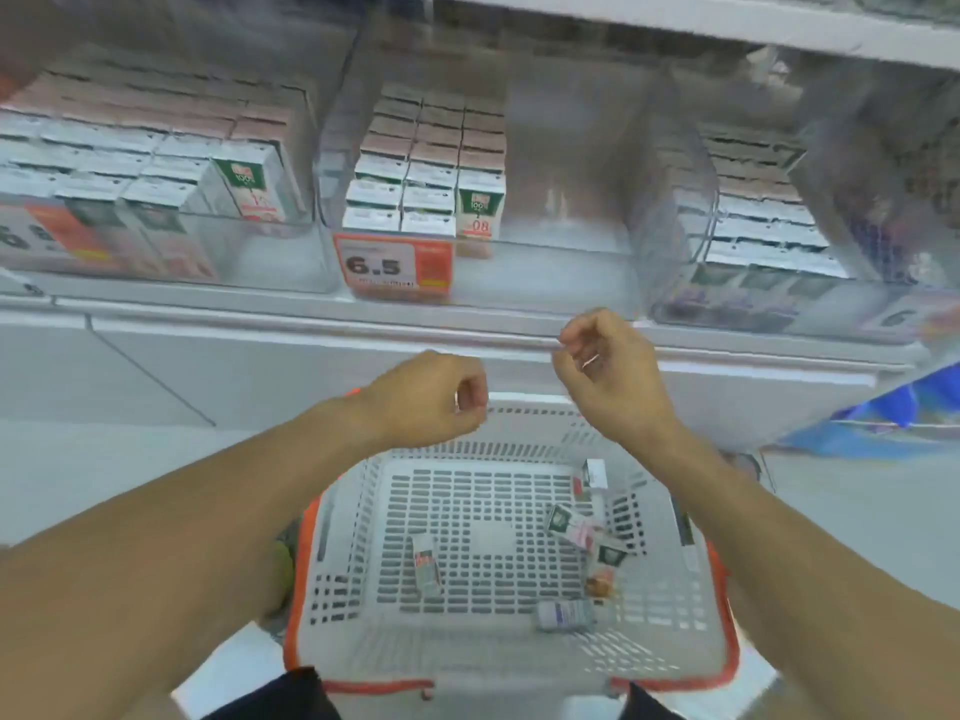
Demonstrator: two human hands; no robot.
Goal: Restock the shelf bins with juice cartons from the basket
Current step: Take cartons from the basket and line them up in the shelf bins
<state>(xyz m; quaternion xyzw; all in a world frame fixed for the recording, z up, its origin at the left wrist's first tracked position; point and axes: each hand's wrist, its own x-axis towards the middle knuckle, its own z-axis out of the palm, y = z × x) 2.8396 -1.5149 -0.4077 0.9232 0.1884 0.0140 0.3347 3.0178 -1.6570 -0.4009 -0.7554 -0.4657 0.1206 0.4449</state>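
Grey slotted plastic with an orange rim makes up the basket (363, 605) below us, and both our hands hang above its far edge. Our left hand (431, 394) has its fingers (470, 402) curled loosely inward toward the palm, and we see nothing held in them. Our right hand (605, 366) sits a little higher, nearer the shelf edge (311, 317); its fingers (574, 337) are bent and drawn close to the thumb, and a thin pale sliver shows at the palm, though we cannot tell whether it is held or what it is. Both forearms reach forward from the lower corners, wrists bent so the hands droop, the two hands near each other but apart.

In the basket lie a few small juice cartons (574, 527), scattered toward its right side, with one carton (426, 563) lying alone left of centre and another carton (566, 615) on its side near the front wall.

On the shelf stand clear plastic bins. The left bin (291, 262) is packed with rows of upright cartons. The middle bin (561, 272) holds three columns of cartons at its left side, behind an orange price tag (392, 267) reading 6.5; its right part shows bare floor. The right bin (675, 309) holds more rows of cartons.
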